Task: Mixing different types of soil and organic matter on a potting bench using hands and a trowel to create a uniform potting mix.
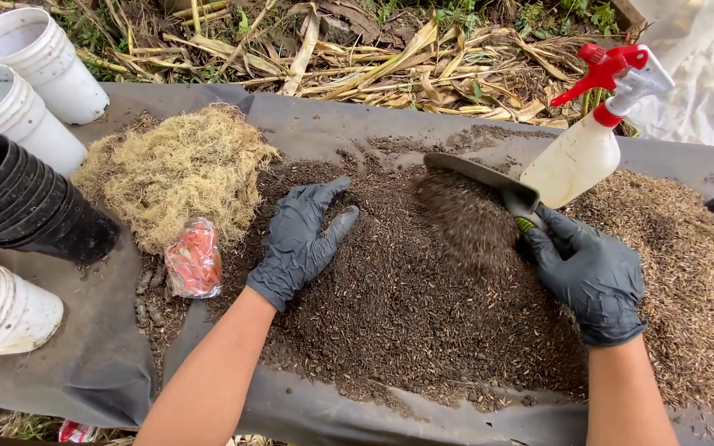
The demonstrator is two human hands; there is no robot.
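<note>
Outdoors, a dark grey plastic sheet (109,347) is lying over dry stalks and carrying a loose heap of dark brown potting mix (406,306). At the heap's right edge, the right hand (590,277) in a dark glove is closing its fingers around the handle of a grey metal trowel (481,175), tipping crumbly, light mix that looks apt to spill. On the heap's left slope, the gloved left hand (299,244) is resting flat, fingers spread, holding nothing.

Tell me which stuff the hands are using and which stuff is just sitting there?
In use:
- left hand, flat on the dark soil pile
- right hand, holding the trowel, soil spilling off it

Lying about:
- spray bottle
- pale moss clump
- small orange packet
- stacked black pots
- white pots
- brown husk heap
</note>
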